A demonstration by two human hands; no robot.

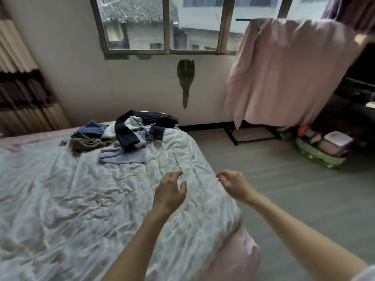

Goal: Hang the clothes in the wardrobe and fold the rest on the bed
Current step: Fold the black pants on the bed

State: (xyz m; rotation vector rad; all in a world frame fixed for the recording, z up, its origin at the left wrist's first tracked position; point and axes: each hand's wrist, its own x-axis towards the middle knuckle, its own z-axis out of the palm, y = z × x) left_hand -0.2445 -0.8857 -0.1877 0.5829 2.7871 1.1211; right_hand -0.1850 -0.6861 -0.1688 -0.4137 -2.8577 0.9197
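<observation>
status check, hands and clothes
Left hand and right hand open, empty. Clothes pile unfolded on bed. Nothing in between.

Both arms reach out over the bed (60, 199). The left grip (170, 189) and right grip (235, 183) hang with loosely curled fingers, holding nothing. Beyond them lies a clothes pile (125, 134); a pink sheet (284, 74) hangs farther off to the right.

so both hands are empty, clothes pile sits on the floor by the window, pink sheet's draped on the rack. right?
Not quite. In the head view the clothes pile lies on the bed, at its far end, not on the floor. The rest holds: left hand and right hand are empty, and the pink sheet is draped on the rack.
</observation>
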